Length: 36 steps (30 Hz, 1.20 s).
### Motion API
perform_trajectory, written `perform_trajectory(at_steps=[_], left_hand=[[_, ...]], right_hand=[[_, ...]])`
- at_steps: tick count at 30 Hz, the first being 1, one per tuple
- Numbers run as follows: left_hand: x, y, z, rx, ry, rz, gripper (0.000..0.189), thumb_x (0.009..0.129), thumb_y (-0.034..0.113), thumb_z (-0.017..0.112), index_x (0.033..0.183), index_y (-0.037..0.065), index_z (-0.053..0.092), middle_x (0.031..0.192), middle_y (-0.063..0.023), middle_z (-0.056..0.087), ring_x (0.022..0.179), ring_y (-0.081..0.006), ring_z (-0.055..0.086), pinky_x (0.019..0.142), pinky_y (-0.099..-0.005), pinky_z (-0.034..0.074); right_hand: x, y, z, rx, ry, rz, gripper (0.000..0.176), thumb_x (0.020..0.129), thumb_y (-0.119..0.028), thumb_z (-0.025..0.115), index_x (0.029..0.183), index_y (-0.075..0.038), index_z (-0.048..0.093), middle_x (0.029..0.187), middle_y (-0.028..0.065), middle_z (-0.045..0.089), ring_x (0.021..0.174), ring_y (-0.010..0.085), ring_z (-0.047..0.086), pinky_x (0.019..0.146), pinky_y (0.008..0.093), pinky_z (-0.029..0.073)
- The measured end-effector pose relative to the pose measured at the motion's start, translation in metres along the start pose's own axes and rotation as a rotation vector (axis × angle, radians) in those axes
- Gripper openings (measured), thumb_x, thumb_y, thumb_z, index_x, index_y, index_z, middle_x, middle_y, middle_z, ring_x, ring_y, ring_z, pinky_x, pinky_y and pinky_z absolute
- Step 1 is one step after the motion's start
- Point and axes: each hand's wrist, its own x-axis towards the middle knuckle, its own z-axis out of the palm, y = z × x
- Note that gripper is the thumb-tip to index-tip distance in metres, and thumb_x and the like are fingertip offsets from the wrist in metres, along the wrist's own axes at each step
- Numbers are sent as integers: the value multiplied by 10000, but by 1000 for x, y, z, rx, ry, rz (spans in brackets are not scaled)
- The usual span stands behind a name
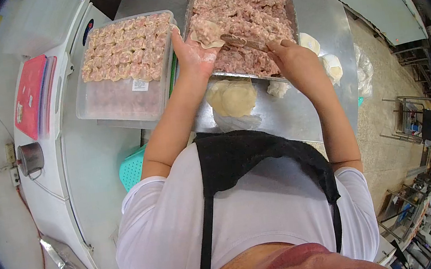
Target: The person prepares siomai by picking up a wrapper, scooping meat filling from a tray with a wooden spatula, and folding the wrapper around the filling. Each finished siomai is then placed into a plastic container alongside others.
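My left hand point(196, 58) is turned palm up and holds a round dough wrapper point(207, 33) with ground meat on it. In my right hand point(295, 61) is a flat wooden-looking spatula point(245, 42), its tip at the wrapper's edge. Both hands are over the near side of a large metal tray point(295, 14) heaped with ground meat filling point(248, 3). Below the tray, a stack of round wrappers point(232, 98) lies on plastic on the steel table. To the left, a clear plastic container point(116, 100) holds rows of filled dumplings point(128, 48).
More wrapper stacks point(332, 68) sit at the right of the steel table point(298, 117). On the left stands a white freezer point(100, 153) with pink and purple plastic sheets point(33, 97) and a metal cup point(30, 158) beside it. A turquoise basket point(133, 168) is beneath the container.
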Motion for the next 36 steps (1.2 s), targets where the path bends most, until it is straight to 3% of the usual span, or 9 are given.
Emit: perform_trajectory(at_steps=[10,16,20,24,26,27,30,34,36], left_hand=[[-20,3,31,61,40,42,747,897,597,375,1293,-33,439,1359,-242,407,1272,-411,376,1067,-581,270],[-24,-3,30,-95,41,6,571,888,416,531,1248,-24,474,1268,-240,482,1220,-431,424,1018,-575,346],[-29,-6,32,762,-379,268,522,815,135,653,1289,22,464,1241,-166,522,1139,-300,518,984,-424,419],[-29,-5,49,1533,-609,770,523,725,99,736,1214,63,555,1205,-84,588,1052,-196,594,912,-325,470],[-26,2,53,1534,-704,520,467,716,100,737,1156,55,586,1133,-72,624,998,-190,607,904,-321,469],[-25,5,53,1511,-793,268,413,708,102,738,1099,46,618,1060,-61,659,945,-184,620,895,-318,467],[-21,5,53,1681,-831,283,344,689,101,741,1017,42,651,946,-54,683,889,-180,617,858,-309,472],[3,-10,13,1854,-659,328,338,705,158,747,1009,51,647,919,-67,674,829,-178,618,794,-310,486],[27,-18,-30,1746,-276,528,349,731,239,745,998,43,637,845,-75,663,734,-180,607,717,-321,492]], right_hand=[[-2,-2,-18,17,97,-123,294,897,-183,557,1177,-98,579,869,136,605,781,344,621,653,438,498],[13,47,4,554,290,-405,324,940,-246,550,1160,-17,611,826,120,649,666,228,607,627,314,471],[2,68,-18,944,-137,-17,339,971,-250,514,1117,36,622,666,-14,472,625,69,432,563,228,373],[-8,71,-35,874,-298,-121,330,967,-239,521,1118,34,627,694,9,546,644,96,479,598,248,413],[-13,70,-26,832,-149,-251,326,939,-247,541,1131,3,624,956,202,675,826,241,654,765,315,488],[-12,72,-19,836,-153,-254,326,939,-247,541,1131,3,624,956,202,675,826,241,654,765,315,488],[2,86,12,759,-149,-334,344,950,-235,545,1171,21,604,924,138,672,742,146,563,708,288,469],[19,111,22,529,-5,-373,288,907,-216,592,1137,-48,635,896,151,652,744,242,619,690,339,489],[10,97,8,239,222,-273,245,874,-199,615,1107,-133,648,804,125,615,747,338,614,631,401,495]])
